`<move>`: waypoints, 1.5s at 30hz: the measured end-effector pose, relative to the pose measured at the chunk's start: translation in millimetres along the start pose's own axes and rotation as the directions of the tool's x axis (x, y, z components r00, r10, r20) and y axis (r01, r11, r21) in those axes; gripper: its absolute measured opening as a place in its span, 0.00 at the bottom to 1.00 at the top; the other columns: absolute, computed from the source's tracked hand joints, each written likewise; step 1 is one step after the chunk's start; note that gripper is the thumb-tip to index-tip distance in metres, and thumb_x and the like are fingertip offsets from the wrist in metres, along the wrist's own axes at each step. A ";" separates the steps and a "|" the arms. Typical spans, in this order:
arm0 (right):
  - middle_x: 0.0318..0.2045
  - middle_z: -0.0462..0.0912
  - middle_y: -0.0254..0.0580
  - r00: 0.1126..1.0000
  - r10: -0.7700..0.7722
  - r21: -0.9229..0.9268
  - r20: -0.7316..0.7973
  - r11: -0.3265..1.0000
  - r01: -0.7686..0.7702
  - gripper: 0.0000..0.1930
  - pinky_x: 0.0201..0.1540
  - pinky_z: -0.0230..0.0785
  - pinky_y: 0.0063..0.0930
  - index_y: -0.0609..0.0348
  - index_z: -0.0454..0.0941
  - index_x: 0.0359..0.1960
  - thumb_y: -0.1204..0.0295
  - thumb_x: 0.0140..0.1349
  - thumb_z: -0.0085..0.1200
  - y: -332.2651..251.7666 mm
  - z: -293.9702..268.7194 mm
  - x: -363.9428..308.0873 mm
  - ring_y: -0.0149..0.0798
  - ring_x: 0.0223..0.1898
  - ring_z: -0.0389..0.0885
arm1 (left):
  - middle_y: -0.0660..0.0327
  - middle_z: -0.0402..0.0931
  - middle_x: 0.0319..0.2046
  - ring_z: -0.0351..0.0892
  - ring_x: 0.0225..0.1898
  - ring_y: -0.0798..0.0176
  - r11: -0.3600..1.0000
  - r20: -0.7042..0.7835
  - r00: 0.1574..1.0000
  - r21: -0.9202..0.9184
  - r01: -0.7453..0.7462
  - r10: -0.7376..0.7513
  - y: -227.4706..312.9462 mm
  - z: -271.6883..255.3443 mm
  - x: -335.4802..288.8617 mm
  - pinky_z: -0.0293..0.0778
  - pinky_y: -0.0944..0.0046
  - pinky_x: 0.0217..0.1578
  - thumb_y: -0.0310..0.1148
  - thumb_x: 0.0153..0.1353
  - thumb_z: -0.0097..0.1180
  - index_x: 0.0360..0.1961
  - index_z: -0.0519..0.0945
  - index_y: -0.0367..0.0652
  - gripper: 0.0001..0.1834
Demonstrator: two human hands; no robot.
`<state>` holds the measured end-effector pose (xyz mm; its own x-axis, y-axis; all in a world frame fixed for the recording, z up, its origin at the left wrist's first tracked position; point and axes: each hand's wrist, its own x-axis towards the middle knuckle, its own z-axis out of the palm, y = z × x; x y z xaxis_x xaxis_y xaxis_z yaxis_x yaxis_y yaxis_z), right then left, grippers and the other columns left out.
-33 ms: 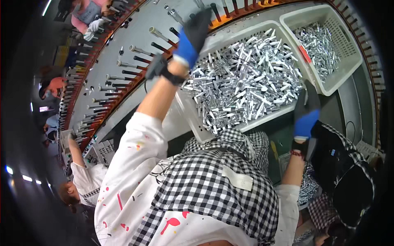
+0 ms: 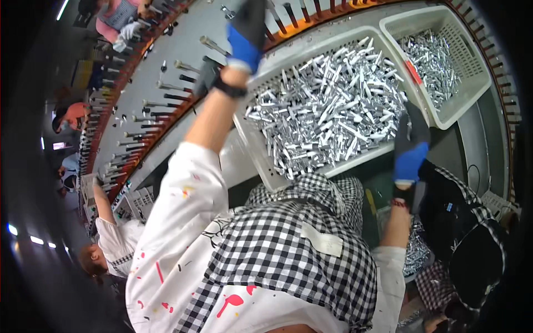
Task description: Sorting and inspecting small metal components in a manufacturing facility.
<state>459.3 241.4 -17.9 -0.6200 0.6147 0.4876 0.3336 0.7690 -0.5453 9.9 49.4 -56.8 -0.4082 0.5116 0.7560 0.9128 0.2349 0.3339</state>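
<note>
While the left hand [image 2: 248, 32], gloved in black and blue, hangs past the far left corner of the large pale bin [image 2: 263, 166], over the rods [image 2: 290, 14] along the table [image 2: 189, 39], the right hand [image 2: 411, 130] is at the bin's near right corner, beside the slim metal parts [image 2: 333, 105]. From where I stand, I can't tell whether either hand has its fingers closed on anything: the left is blurred, and the right's fingertips are lost against the heap. Each part looks stiff and light, though a binful would probably be heavy. Their shiny sides may well be slippery, so I'd pinch one around the middle. They lie heaped at all angles across the large pale bin. Beyond its right edge, a smaller bin [image 2: 463, 47], with perforated walls and a red strip [image 2: 413, 72] on its left edge, holds more silvery pieces.
</note>
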 end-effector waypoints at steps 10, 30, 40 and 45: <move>0.60 0.89 0.48 0.919 -0.303 -0.082 0.251 0.940 0.332 0.18 0.68 0.72 0.57 0.48 0.93 0.51 0.57 0.62 0.70 -73.5 141.2 73.3 0.62 0.62 0.83 | 0.50 0.86 0.61 0.84 0.59 0.60 0.132 0.684 0.593 -0.601 0.788 -0.425 -180.4 -33.8 64.3 0.76 0.65 0.54 0.49 0.80 0.60 0.65 0.84 0.37 0.27; 0.58 0.89 0.47 0.897 -0.144 -0.410 0.418 0.852 0.327 0.21 0.68 0.67 0.57 0.42 0.92 0.51 0.53 0.57 0.72 -52.5 164.9 62.6 0.58 0.64 0.79 | 0.59 0.78 0.46 0.78 0.60 0.56 -0.679 0.779 0.466 -0.610 0.409 -0.419 139.8 -51.9 -90.6 0.71 0.55 0.72 0.36 0.79 0.60 0.67 0.69 0.28 0.26; 0.59 0.88 0.56 0.977 -0.109 0.163 0.182 0.983 0.079 0.22 0.63 0.79 0.48 0.57 0.88 0.60 0.71 0.65 0.72 -84.4 102.0 61.8 0.57 0.60 0.86 | 0.46 0.80 0.67 0.81 0.68 0.50 0.102 0.711 0.653 -0.653 0.751 -0.259 160.4 -62.4 -89.6 0.76 0.55 0.71 0.24 0.82 0.44 0.77 0.68 0.31 0.25; 0.56 0.90 0.52 0.909 0.198 0.366 0.368 0.868 -0.337 0.25 0.57 0.82 0.33 0.69 0.79 0.70 0.74 0.74 0.65 -79.9 56.0 43.7 0.39 0.52 0.90 | 0.56 0.85 0.63 0.84 0.65 0.59 0.163 0.830 0.495 -0.468 0.869 -0.257 179.1 -52.9 -46.0 0.75 0.57 0.69 0.38 0.84 0.50 0.71 0.81 0.39 0.23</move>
<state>365.8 197.0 8.8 -0.7584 0.6463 0.0845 0.2387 0.3960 -0.8867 192.6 24.2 -2.0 -0.4421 0.8790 -0.1787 -0.2023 0.0964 0.9746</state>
